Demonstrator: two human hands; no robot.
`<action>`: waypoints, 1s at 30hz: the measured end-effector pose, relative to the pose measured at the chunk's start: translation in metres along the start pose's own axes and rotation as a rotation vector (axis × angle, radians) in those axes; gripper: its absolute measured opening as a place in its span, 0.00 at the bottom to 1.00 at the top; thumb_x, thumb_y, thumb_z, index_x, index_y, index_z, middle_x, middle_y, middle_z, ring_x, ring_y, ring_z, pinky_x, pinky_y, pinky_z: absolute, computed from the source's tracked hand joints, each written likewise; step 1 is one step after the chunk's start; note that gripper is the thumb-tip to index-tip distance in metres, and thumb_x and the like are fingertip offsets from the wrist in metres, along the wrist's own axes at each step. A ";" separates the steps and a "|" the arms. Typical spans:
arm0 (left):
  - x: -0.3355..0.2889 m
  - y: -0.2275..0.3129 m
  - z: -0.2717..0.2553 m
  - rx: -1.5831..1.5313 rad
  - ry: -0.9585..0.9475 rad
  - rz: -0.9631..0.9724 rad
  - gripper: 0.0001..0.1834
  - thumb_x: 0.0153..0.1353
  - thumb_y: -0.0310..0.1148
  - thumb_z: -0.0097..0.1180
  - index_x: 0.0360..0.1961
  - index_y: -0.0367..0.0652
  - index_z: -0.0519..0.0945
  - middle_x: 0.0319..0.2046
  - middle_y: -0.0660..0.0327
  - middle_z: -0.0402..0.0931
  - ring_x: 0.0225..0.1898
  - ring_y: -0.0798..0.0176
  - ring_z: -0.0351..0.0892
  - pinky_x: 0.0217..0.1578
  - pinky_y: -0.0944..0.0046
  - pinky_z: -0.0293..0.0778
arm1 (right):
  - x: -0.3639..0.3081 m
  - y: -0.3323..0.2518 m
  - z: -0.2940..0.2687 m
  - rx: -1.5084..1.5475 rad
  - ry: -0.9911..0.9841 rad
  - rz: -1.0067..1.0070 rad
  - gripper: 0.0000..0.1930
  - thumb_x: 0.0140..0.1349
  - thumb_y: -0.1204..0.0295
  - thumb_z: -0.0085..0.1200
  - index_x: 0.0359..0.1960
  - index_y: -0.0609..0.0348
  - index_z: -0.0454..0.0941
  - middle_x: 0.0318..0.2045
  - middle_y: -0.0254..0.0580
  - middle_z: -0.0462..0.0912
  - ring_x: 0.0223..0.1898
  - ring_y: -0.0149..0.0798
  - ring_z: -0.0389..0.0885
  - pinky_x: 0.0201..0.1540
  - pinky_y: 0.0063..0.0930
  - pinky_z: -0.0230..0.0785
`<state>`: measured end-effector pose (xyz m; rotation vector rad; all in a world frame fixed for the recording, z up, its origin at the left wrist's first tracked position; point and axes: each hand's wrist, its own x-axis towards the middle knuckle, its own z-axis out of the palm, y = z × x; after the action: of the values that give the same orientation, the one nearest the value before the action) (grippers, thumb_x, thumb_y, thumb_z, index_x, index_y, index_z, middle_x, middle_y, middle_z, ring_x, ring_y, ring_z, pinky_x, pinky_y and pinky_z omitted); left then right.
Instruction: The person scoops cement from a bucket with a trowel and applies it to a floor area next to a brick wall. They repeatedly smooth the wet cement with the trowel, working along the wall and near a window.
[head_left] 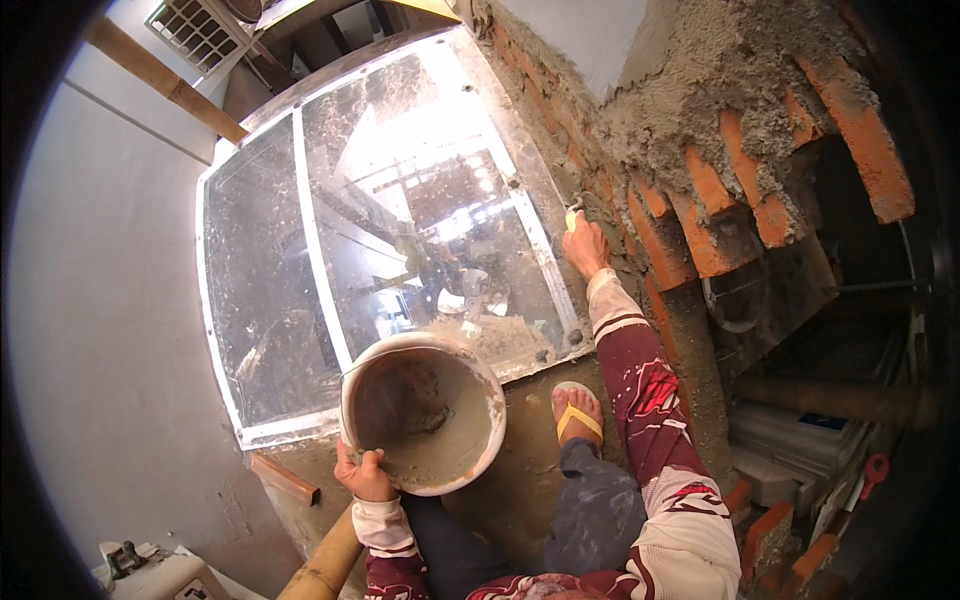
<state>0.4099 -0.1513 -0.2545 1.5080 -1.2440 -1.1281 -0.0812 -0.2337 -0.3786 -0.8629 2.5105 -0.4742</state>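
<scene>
My left hand (366, 473) grips the lower left rim of a round, pale bucket (492, 385), tilted so its inside shows. Wet grey mortar (450, 450) coats the bucket's wall and bottom. Stretched forward, my right hand (586, 246) is closed around the yellowish handle of a trowel (573, 217) with a bent metal neck. Its blade is hard to make out against the mortar. The trowel is beside the foot of a rough brick wall (640, 190), along the right border of a glazed panel (400, 220) with white frame strips.
Orange bricks (706, 240) jut from the mortared wall at the right, above a dark drop with stored items. My sandalled foot (577, 412) stands near the panel's corner. Bamboo poles (165, 80) lean at the left, and a loose brick (285, 478) lies by the grey wall.
</scene>
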 end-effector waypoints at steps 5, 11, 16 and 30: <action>0.001 -0.006 0.001 0.019 0.001 -0.006 0.23 0.46 0.18 0.47 0.47 0.30 0.78 0.33 0.67 0.78 0.28 0.73 0.71 0.31 0.74 0.69 | -0.007 0.005 -0.001 0.098 0.037 0.035 0.30 0.64 0.66 0.47 0.67 0.63 0.63 0.48 0.67 0.78 0.50 0.64 0.79 0.51 0.52 0.71; 0.000 -0.008 0.002 0.019 -0.016 0.003 0.22 0.46 0.19 0.49 0.46 0.29 0.78 0.31 0.67 0.77 0.28 0.73 0.71 0.32 0.73 0.69 | -0.025 0.021 -0.001 0.152 0.114 0.028 0.31 0.64 0.65 0.48 0.69 0.66 0.61 0.47 0.68 0.78 0.49 0.64 0.78 0.51 0.50 0.71; -0.001 -0.007 0.004 0.044 -0.059 -0.006 0.27 0.45 0.18 0.47 0.50 0.30 0.78 0.36 0.65 0.79 0.33 0.72 0.73 0.36 0.73 0.70 | -0.051 0.034 0.003 0.126 0.176 0.022 0.32 0.66 0.66 0.48 0.69 0.68 0.59 0.46 0.68 0.78 0.48 0.64 0.78 0.49 0.50 0.71; 0.003 -0.011 0.008 0.030 -0.087 -0.022 0.25 0.46 0.19 0.48 0.49 0.31 0.78 0.34 0.66 0.78 0.30 0.73 0.72 0.33 0.74 0.69 | 0.006 -0.007 -0.001 -0.092 0.030 -0.064 0.25 0.67 0.66 0.47 0.62 0.67 0.66 0.47 0.67 0.79 0.50 0.65 0.79 0.53 0.53 0.71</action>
<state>0.4053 -0.1534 -0.2673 1.5120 -1.3115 -1.2057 -0.0825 -0.2425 -0.3761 -0.9806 2.5552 -0.3969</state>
